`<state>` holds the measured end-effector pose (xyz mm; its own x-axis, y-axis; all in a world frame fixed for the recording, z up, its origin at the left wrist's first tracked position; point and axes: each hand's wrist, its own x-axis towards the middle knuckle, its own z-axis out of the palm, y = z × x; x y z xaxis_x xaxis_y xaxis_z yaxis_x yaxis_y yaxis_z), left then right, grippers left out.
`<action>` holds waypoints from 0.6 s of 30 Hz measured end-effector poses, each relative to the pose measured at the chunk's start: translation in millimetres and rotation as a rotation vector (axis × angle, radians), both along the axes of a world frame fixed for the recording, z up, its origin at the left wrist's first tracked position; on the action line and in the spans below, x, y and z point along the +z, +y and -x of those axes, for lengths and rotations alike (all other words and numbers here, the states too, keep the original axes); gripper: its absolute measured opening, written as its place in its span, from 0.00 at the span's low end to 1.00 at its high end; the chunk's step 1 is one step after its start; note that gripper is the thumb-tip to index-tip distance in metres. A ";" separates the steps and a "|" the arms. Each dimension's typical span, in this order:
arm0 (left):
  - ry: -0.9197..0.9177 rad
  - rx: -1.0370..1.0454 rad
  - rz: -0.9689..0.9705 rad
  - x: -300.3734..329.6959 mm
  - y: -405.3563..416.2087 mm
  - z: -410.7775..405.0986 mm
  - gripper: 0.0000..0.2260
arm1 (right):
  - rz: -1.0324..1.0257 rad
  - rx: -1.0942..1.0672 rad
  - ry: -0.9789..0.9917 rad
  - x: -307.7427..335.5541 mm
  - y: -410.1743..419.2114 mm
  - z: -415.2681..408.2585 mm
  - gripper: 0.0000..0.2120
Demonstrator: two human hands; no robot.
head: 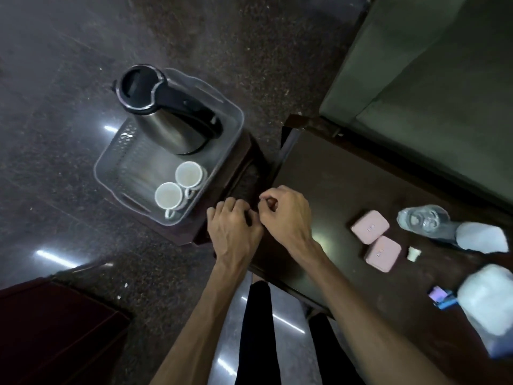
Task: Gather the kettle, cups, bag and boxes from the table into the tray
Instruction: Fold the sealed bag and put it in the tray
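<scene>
Both forearms reach up from the bottom of the frame, and the two hands meet at the near-left corner of the dark table (347,184). Left hand (233,226) is knuckles-up with its fingers (222,208) curled under, pressed against the right hand; what sits beneath them is hidden, so I cannot tell if anything is gripped. Right hand (286,212) has thumb and forefinger pinched narrowly together, the other fingers folded in, and whatever is between the tips is too small to make out.

Over to the left, well apart from the fingertips, the clear plastic tray (236,118) sits on a low dark stand. Inside it the steel kettle (166,118) with its black lid and handle stands at the far end, and two white cups (177,187) sit side by side at the near end, just beyond the left knuckles.

On the table to the right of the hands, two pink boxes (376,241) lie flat and touching each other, clear of both hands. Just beyond them a clear bottle (422,219) stands, with a small white cap (414,252) near the boxes. A whitish bag (488,298), blurred, lies at the table's right edge.
</scene>
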<state>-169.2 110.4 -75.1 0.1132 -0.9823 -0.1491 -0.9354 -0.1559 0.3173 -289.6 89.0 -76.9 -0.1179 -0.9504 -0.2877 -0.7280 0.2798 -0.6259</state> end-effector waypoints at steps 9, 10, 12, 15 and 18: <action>0.167 -0.309 -0.141 0.0 44.3 179.1 0.04 | -0.041 -0.502 -0.023 -7.6 87.3 165.9 0.06; 0.187 -0.348 -0.159 -0.8 52.4 201.1 0.03 | -0.050 -0.555 -0.013 -7.9 100.1 186.1 0.06; 0.216 -0.435 -0.198 -3.3 70.6 243.3 0.04 | -0.071 -0.660 -0.031 -9.4 127.4 224.7 0.06; 0.254 -0.576 -0.237 -8.1 98.6 300.5 0.06 | -0.096 -0.809 -0.102 -13.1 171.1 276.7 0.06; 0.283 -0.715 -0.252 -12.7 125.7 351.0 0.06 | -0.115 -0.932 -0.130 -18.7 214.2 321.3 0.07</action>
<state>-520.2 236.1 -87.9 -0.6050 -0.7357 -0.3045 -0.7254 0.3515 0.5919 -610.9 303.2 -95.6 -0.7755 -0.4545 -0.4383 -0.1065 0.7784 -0.6187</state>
